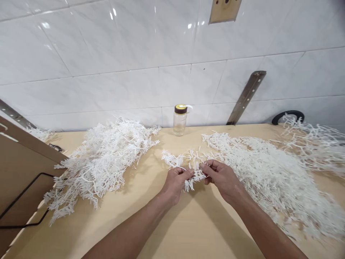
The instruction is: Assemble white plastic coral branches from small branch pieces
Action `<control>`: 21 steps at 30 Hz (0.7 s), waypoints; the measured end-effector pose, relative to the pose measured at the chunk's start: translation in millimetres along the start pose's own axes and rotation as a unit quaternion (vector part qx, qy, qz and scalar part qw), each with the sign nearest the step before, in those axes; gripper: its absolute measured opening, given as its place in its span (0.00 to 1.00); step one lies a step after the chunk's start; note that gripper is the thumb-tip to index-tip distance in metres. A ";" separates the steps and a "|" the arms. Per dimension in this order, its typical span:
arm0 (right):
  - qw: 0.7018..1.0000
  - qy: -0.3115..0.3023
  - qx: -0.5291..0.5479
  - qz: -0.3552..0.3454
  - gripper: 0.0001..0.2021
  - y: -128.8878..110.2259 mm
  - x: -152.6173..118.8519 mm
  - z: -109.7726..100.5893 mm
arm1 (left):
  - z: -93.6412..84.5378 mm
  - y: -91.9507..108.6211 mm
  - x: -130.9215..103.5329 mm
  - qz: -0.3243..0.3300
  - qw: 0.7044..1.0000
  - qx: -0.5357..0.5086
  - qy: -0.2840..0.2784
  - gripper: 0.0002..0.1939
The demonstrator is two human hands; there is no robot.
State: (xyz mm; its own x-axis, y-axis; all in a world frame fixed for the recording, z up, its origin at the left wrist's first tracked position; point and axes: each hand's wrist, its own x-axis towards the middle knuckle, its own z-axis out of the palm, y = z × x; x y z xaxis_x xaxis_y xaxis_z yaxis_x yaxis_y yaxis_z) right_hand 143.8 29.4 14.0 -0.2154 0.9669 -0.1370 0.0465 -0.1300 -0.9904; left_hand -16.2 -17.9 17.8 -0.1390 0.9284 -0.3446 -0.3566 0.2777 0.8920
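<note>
Between both hands, above the middle of the table, is a white branching plastic sprig (pixel 172 159) with fine frilly tips. My left hand (pixel 176 181) pinches it between thumb and fingers. A little to the right, my right hand (pixel 217 176) also has its thumb and fingertips closed on the sprig. Parts of the sprig are hidden behind the fingers. To the left lies a heap of similar white sprigs (pixel 107 158). A wide pile of small white plastic pieces (pixel 272 172) spreads out on the right, close to my right hand.
A clear bottle (pixel 179 122) with a dark and yellow lid stands by the tiled wall. At far right are bare white branching stems (pixel 318 144) and a black curved object (pixel 288 114). A cardboard box (pixel 27 172) stands at left. A metal bracket (pixel 246 97) rises along the wall.
</note>
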 end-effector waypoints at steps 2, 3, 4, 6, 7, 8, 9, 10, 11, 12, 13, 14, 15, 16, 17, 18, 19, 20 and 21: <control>1.000 -0.001 0.025 0.007 0.21 -0.8 0.3 -0.2 | -1.1 -1.4 2.2 0.007 1.000 0.010 -0.025 0.18; 0.999 -0.003 0.034 0.009 0.21 -1.2 0.4 -0.5 | -1.4 -2.1 3.2 0.017 0.999 0.011 -0.032 0.18; 0.999 -0.006 0.041 0.011 0.21 -1.4 0.4 -1.1 | -1.4 -2.6 4.0 0.028 0.999 0.011 -0.033 0.17; 0.998 -0.008 0.055 0.012 0.22 -0.6 0.7 -2.6 | -0.6 -3.1 5.2 0.042 0.998 0.015 -0.036 0.16; 0.998 -0.008 0.061 0.011 0.22 0.5 0.9 -3.4 | 0.3 -3.1 5.6 0.047 0.998 0.018 -0.037 0.16; 0.998 -0.007 0.066 0.011 0.22 1.8 1.2 -4.2 | 1.3 -3.1 6.0 0.049 0.998 0.022 -0.037 0.15; 0.997 -0.009 0.070 0.011 0.22 3.3 1.5 -5.0 | 2.6 -2.9 6.3 0.053 0.998 0.025 -0.036 0.15; 0.997 -0.013 0.071 0.012 0.22 4.7 1.8 -5.8 | 3.9 -2.6 6.6 0.056 0.998 0.028 -0.032 0.15; 0.997 -0.017 0.072 0.014 0.22 6.0 2.0 -6.6 | 5.2 -2.2 7.0 0.058 0.997 0.031 -0.028 0.15; 0.997 -0.023 0.073 0.017 0.22 6.8 1.9 -7.4 | 6.5 -1.7 7.5 0.059 0.997 0.035 -0.024 0.15; 0.996 -0.029 0.077 0.020 0.21 7.2 1.6 -8.1 | 7.7 -1.3 8.2 0.060 0.997 0.042 -0.020 0.15; 0.996 -0.036 0.082 0.024 0.21 7.1 0.9 -8.9 | 8.7 -1.0 9.0 0.061 0.997 0.051 -0.017 0.15; 0.995 -0.044 0.088 0.027 0.21 6.5 -0.1 -9.6 | 9.7 -0.9 10.0 0.065 0.996 0.061 -0.012 0.16; 0.994 -0.054 0.093 0.030 0.21 5.6 -1.4 -10.2 | 10.5 -0.9 11.0 0.070 0.995 0.070 -0.004 0.16; 0.993 -0.063 0.095 0.033 0.21 4.8 -2.9 -10.7 | 11.2 -1.2 12.0 0.076 0.994 0.076 0.006 0.17; 0.992 -0.073 0.095 0.035 0.21 4.2 -4.3 -11.1 | 11.8 -1.6 13.0 0.083 0.993 0.079 0.017 0.19; 0.992 -0.078 0.091 0.037 0.21 3.9 -5.6 -11.3 | 12.4 -2.3 13.8 0.088 0.993 0.080 0.026 0.20; 0.993 -0.078 0.086 0.037 0.21 4.2 -6.5 -11.3 | 12.9 -3.0 14.4 0.092 0.992 0.080 0.033 0.21; 0.993 -0.075 0.080 0.037 0.21 4.8 -7.1 -11.2 | 13.3 -3.6 14.7 0.096 0.991 0.082 0.034 0.21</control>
State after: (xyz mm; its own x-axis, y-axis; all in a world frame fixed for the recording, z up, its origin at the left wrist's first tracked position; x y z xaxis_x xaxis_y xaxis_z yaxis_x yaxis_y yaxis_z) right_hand 156.5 24.4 10.4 -0.3603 0.9113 -0.1992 -0.0844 -0.2445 -0.9660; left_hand -4.7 -2.0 13.4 -0.2543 0.9504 -0.1789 -0.1637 0.1400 0.9765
